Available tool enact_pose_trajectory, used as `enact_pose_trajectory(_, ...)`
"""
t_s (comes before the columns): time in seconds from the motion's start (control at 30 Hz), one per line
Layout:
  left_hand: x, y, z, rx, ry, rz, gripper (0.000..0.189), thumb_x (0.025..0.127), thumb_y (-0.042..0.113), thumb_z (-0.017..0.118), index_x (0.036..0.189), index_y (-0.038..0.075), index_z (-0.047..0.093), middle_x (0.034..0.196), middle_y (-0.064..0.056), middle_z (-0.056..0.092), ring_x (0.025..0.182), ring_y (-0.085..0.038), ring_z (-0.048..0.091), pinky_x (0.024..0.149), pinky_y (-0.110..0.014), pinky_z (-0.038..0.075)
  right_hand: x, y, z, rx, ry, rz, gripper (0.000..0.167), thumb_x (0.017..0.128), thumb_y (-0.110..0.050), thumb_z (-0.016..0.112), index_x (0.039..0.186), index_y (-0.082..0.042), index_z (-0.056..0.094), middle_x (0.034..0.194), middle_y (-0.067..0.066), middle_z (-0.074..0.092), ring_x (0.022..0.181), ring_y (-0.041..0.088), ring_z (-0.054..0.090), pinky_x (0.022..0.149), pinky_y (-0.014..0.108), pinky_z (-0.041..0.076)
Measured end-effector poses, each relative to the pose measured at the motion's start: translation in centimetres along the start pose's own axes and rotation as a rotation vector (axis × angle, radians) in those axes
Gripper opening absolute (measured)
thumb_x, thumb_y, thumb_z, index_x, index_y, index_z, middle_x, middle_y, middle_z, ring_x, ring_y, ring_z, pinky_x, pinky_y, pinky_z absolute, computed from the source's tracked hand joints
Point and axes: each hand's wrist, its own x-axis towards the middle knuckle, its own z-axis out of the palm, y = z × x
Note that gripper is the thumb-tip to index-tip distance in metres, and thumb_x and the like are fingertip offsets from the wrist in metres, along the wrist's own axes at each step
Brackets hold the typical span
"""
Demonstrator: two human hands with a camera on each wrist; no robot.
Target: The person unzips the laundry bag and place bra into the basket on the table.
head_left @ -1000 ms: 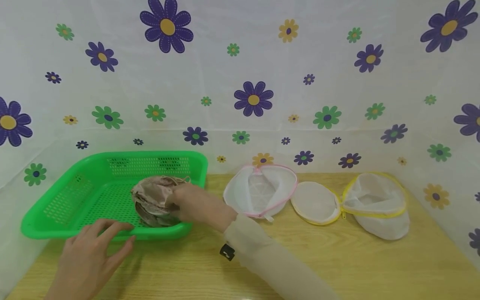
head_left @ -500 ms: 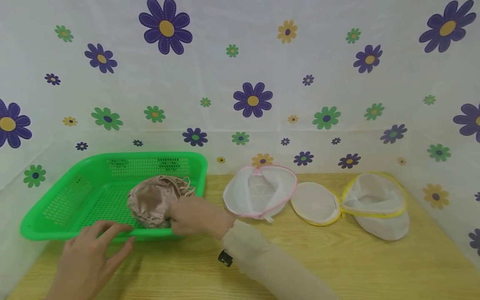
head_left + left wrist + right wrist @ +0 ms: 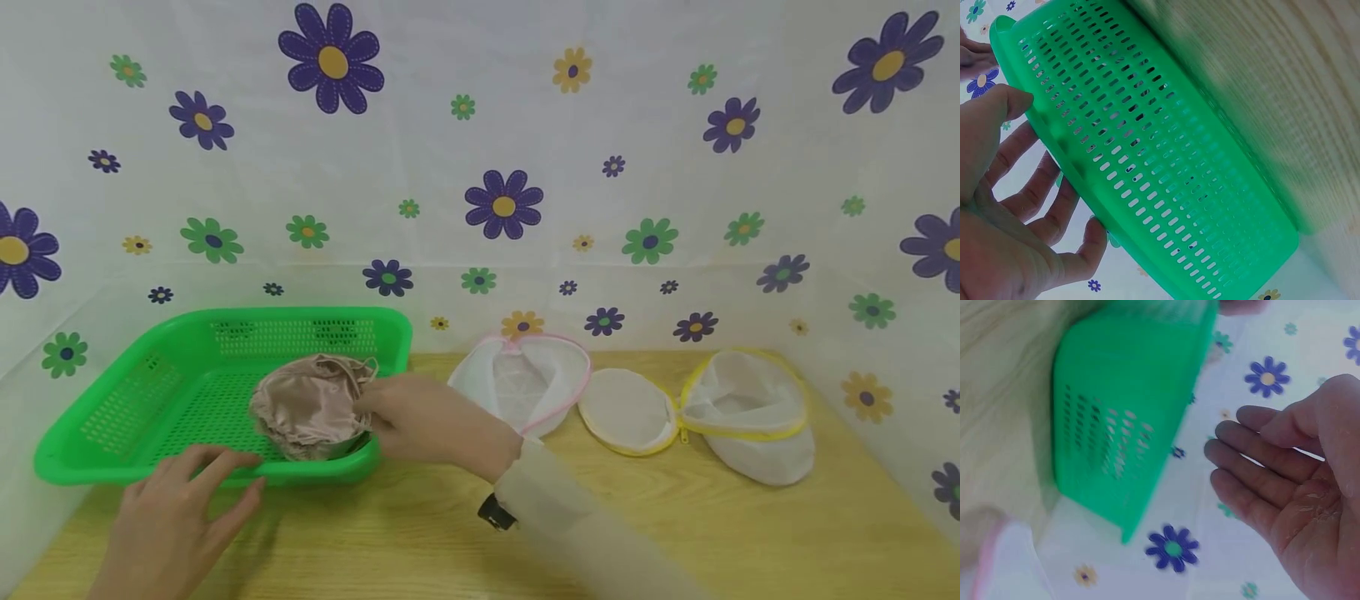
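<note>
A crumpled, satiny taupe cloth item point(image 3: 307, 408) with thin cords lies in the front right part of the green plastic basket point(image 3: 187, 400). My left hand point(image 3: 176, 508) holds the basket's front rim, fingers laid over it and thumb on the outer side. In the left wrist view, its fingertips reach behind the rim. At the right end of the basket is my right hand point(image 3: 427, 421), beside the cloth in the head view. Nothing shows in its palm in the right wrist view, where the loosely bent fingers point(image 3: 1260, 450) are apart from the basket wall.
Right of the basket sits a white mesh laundry bag point(image 3: 480, 383) with a pink edge, partly behind my right hand. Farther right lies another mesh bag point(image 3: 757, 458) with yellow zip, its round lid point(image 3: 628, 408) folded open. A flower-printed sheet point(image 3: 525, 125) stands behind the wooden table point(image 3: 622, 508).
My right hand moves rightward, off the cloth item's front. The cloth has spread into a rounder shape and shifted slightly left. My left hand stays on the rim.
</note>
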Motion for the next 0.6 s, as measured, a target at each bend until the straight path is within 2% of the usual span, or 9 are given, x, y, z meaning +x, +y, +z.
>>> enact_pose_trajectory(0.1,0.0,-0.1,0.1,0.002,0.002,0.004,0.027,0.078,0.022,0.082,0.102,0.020,0.072,0.102,-0.012,0.071,0.090,-0.045,0.068,0.064,-0.071,0.046,-1.9,0.5,-1.3,-0.031,0.002,0.033,0.037,0.092,0.001,0.052,0.117,-0.013,0.075,0.097,-0.002,0.072,0.078,0.009,0.058,0.069,0.018,0.045)
enact_pose_trajectory(0.17,0.0,-0.1,0.2,0.006,0.003,0.012,0.027,0.078,0.022,0.083,0.102,0.020,0.072,0.101,-0.011,0.071,0.088,-0.043,0.068,0.063,-0.069,0.047,-3.4,1.2,-1.9,-0.060,0.021,0.049,0.037,0.092,0.001,0.052,0.118,-0.013,0.075,0.101,-0.001,0.074,0.082,0.009,0.063,0.072,0.018,0.049)
enact_pose_trajectory(0.4,0.0,0.0,0.4,0.010,-0.019,0.011,0.030,0.074,0.019,0.085,0.101,0.020,0.072,0.100,-0.012,0.071,0.086,-0.042,0.069,0.062,-0.069,0.048,-9.7,4.6,-3.0,-0.092,0.125,0.091,0.032,0.087,0.005,0.054,0.108,-0.004,0.077,0.099,0.005,0.077,0.082,0.012,0.067,0.075,0.026,0.055)
enact_pose_trajectory(0.6,0.1,0.0,0.3,0.009,-0.027,0.006,0.030,0.075,0.019,0.085,0.102,0.020,0.073,0.100,-0.011,0.071,0.087,-0.042,0.069,0.063,-0.068,0.048,-15.3,7.5,-3.9,-0.156,0.150,0.227,0.027,0.088,0.004,0.059,0.106,-0.004,0.077,0.096,0.006,0.077,0.074,0.010,0.064,0.069,0.027,0.055)
